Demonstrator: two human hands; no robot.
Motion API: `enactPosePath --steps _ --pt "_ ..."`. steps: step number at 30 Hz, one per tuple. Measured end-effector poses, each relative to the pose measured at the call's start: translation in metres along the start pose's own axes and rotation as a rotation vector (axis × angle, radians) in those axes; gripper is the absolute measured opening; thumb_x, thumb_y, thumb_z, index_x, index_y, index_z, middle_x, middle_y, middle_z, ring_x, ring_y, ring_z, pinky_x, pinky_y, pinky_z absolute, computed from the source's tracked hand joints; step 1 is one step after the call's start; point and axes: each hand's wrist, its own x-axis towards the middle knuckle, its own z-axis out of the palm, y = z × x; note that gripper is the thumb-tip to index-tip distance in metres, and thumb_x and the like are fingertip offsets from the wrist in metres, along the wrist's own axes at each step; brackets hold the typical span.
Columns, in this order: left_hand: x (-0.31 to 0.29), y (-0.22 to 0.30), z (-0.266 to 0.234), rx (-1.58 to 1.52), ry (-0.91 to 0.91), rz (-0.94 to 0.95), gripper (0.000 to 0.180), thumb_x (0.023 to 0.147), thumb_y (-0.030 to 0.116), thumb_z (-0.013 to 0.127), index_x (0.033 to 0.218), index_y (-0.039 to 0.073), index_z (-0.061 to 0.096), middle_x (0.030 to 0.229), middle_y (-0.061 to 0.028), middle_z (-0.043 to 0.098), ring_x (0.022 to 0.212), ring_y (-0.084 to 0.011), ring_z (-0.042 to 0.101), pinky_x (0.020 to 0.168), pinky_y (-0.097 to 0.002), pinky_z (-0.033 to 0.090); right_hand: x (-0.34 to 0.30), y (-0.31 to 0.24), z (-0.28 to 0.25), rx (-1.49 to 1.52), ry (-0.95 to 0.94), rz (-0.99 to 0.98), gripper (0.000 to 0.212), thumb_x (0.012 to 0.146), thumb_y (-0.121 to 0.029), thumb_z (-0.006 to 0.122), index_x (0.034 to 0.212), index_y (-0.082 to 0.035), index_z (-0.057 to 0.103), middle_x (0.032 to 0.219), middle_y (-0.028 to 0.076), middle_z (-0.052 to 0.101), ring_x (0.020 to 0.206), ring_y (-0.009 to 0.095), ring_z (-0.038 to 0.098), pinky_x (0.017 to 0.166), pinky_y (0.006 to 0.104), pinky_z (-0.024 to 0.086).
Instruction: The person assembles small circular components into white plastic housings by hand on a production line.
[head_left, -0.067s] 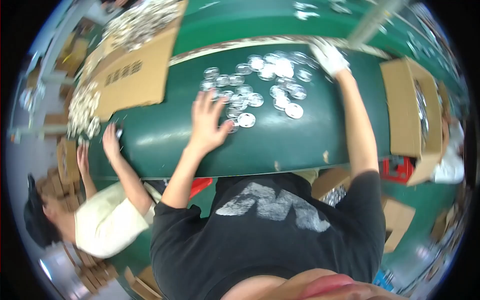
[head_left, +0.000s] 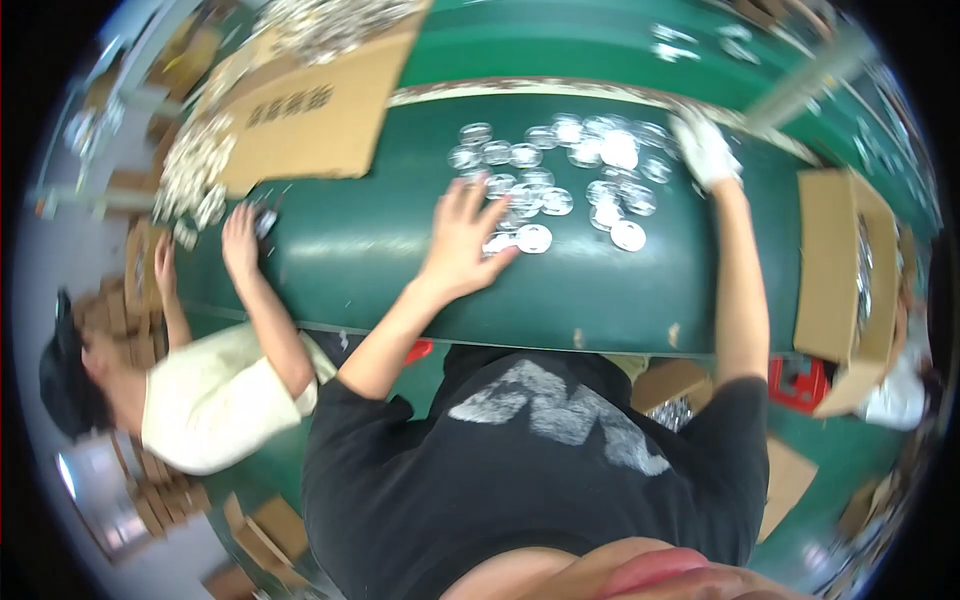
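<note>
My bare left hand lies over the near left side of a scatter of clear, shiny round discs. Its fingers are spread, with the tips touching or just above the discs, and the thumb is close to a disc with a pale centre. At the far right of the scatter, my right hand, in a white glove, rests with its fingers stretched out beside the outermost discs. Some discs overlap, and glare washes out several at the back. What lies under the gloved palm is hidden.
The green table has a pale rail along its far side. At the left, a cardboard sheet bears piled small parts, and a co-worker's hand works there. An open cardboard box stands at the right, near a post.
The whole view has swung, so the table and discs sit further right in the picture. Both hands keep about the same places among the discs.
</note>
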Motion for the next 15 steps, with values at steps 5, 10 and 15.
enactPosePath --steps 5,10,15 --pt "0.026 0.133 0.075 -0.256 0.088 -0.175 0.07 0.093 0.051 0.061 0.152 0.017 0.044 0.162 -0.0223 0.026 0.147 -0.05 0.021 0.118 -0.0639 0.019 -0.07 0.056 -0.084 0.008 -0.145 -0.025 0.049 0.106 -0.038 0.045 0.141 -0.004 0.054 0.148 0.02 0.05 0.142 0.035 0.042 0.119 0.0407 0.031" --pt "0.058 0.109 0.08 -0.44 0.349 -0.145 0.054 0.09 0.036 0.066 0.136 0.01 0.054 0.144 -0.0188 0.045 0.135 -0.0425 0.039 0.112 -0.0555 0.03 -0.086 0.022 -0.089 0.149 -0.003 0.022 0.045 0.105 -0.032 0.052 0.14 -0.004 0.056 0.143 0.017 0.056 0.136 0.031 0.05 0.116 0.0385 0.035" --pt "0.165 -0.064 0.068 -0.151 0.613 -0.249 0.019 0.087 0.016 0.063 0.096 0.0 0.069 0.093 -0.0214 0.069 0.091 -0.0386 0.066 0.077 -0.0472 0.052 -0.124 0.056 -0.153 0.294 0.309 0.366 0.039 0.106 -0.026 0.05 0.136 -0.003 0.061 0.14 0.013 0.06 0.131 0.022 0.054 0.114 0.0347 0.038"
